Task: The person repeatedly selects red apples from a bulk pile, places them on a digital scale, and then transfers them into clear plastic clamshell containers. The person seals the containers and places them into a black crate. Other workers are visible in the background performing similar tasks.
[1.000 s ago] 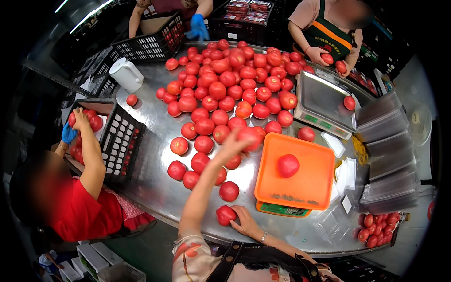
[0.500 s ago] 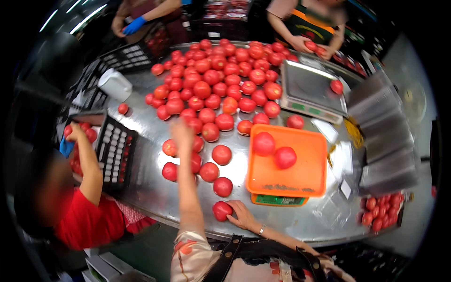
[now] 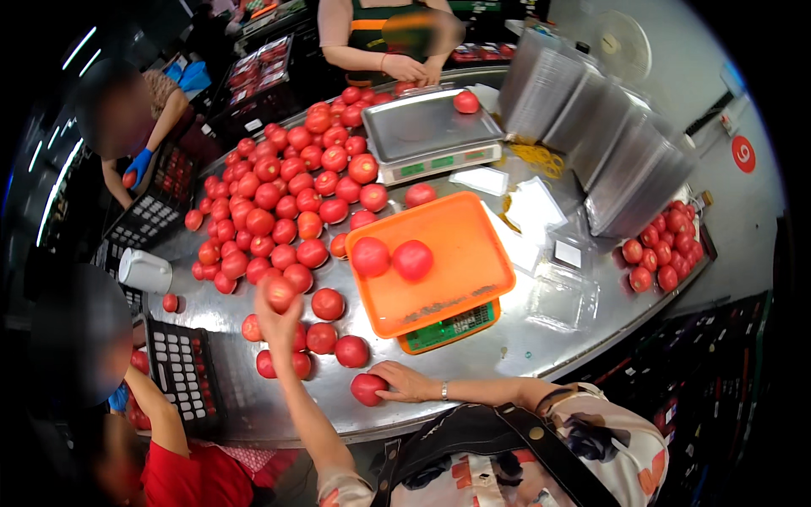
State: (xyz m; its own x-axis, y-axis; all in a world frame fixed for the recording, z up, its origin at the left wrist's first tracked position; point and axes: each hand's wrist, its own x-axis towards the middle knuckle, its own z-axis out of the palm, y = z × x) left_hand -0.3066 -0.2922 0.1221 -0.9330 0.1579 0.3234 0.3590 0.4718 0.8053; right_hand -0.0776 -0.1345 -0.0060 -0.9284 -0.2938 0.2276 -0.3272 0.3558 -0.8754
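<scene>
My left hand (image 3: 277, 324) reaches forward over the steel table and has its fingers around a red tomato (image 3: 280, 293), near the edge of the big heap of tomatoes (image 3: 266, 196). Close to the table's front edge, my right hand (image 3: 411, 383) rests with its fingers curled on another tomato (image 3: 368, 389). Several loose tomatoes lie between my hands, one of them a tomato (image 3: 352, 351) just beyond my right hand. An orange tray (image 3: 460, 245) sits tilted in view on an orange scale (image 3: 460, 327) with a green display. Two tomatoes (image 3: 412, 259) lie in its left part.
A steel-topped scale (image 3: 431, 127) bearing one tomato stands farther back. Stacks of clear plastic boxes (image 3: 629, 160) and a group of tomatoes (image 3: 663, 249) are on the right. At left are a white jug (image 3: 145, 271) and a black crate (image 3: 186, 372). Co-workers stand left and across.
The view has swung to the right. My left hand, blurred over the tomatoes before, now grips one. My right hand stays on its tomato. The co-worker across has lowered their hands toward the table edge.
</scene>
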